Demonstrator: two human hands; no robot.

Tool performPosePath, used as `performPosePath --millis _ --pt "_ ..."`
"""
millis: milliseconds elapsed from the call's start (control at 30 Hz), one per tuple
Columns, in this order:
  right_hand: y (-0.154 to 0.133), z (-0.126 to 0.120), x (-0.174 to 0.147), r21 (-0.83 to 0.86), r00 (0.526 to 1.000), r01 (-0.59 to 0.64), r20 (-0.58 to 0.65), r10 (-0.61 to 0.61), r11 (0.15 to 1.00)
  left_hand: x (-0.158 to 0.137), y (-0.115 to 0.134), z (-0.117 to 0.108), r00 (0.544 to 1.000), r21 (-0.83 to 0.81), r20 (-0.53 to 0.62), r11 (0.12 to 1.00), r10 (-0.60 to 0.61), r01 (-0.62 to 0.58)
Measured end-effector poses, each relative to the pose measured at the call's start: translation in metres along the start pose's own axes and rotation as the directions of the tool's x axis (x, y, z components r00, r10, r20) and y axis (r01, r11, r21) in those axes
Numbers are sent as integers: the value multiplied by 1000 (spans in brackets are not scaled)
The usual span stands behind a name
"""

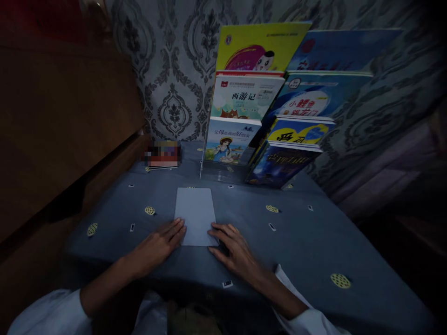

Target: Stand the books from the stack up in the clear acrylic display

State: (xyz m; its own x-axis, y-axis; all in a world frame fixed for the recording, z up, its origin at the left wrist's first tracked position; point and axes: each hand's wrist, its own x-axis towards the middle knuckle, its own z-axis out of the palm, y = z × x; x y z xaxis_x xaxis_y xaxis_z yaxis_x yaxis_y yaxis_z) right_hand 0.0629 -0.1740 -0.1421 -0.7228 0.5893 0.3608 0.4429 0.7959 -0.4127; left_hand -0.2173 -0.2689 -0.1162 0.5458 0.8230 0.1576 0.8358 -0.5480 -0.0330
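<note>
1. Beyond the pale sheet [194,218], patterned wallpaper [174,109] rises across the back, grey with dark scrollwork.
2. Under the pale sheet spreads a blue-grey tablecloth [293,260], its front edge falling into shadow.
3. Well to the left of the pale sheet stands brown wooden furniture [63,125] (much of it too dark to make out).
4. Behind the pale sheet and to its right, a clear stand [221,173] carries books in two stepped columns: a yellow book [260,39], a white book [246,95] and a light-blue book [230,142] in one, blue covers down to a dark blue book [282,163] in the other.
5. The pale sheet itself lies flat on the cloth, its upper face plain.
6. At the lower right corner of the pale sheet, the right hand [236,247] is loosely spread, fingertips on the edge, thumb held apart below.
7. Along the lower left edge of the pale sheet, the left hand [162,241] lays its fingers close together (whether it pinches the edge, I cannot tell).
8. Behind the pale sheet, to its left, sits a small reddish item [162,156], blurred into blocks.
9. Around the pale sheet, printed yellow pineapples [340,281] dot the cloth.
</note>
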Motion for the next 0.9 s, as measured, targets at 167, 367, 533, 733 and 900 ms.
performPosePath --millis 167,367,533,733,900 --pt "-1 -1 2 -34 1000 5 0 -5 999 0 3 -5 997 31 80 999 15 -17" --pt "-2 -12 13 -125 992 97 89 -87 987 3 3 -5 999 38 43 999 30 -32" --pt "-4 -18 22 -232 970 214 169 -177 949 12 2 -16 993 86 88 992 80 -88" --pt "-14 -31 30 -232 958 237 217 -187 944 26 13 -25 980 154 166 979 106 -132" --pt "-13 -34 29 -222 949 254 245 -198 941 26 21 -21 983 217 137 965 121 -149"
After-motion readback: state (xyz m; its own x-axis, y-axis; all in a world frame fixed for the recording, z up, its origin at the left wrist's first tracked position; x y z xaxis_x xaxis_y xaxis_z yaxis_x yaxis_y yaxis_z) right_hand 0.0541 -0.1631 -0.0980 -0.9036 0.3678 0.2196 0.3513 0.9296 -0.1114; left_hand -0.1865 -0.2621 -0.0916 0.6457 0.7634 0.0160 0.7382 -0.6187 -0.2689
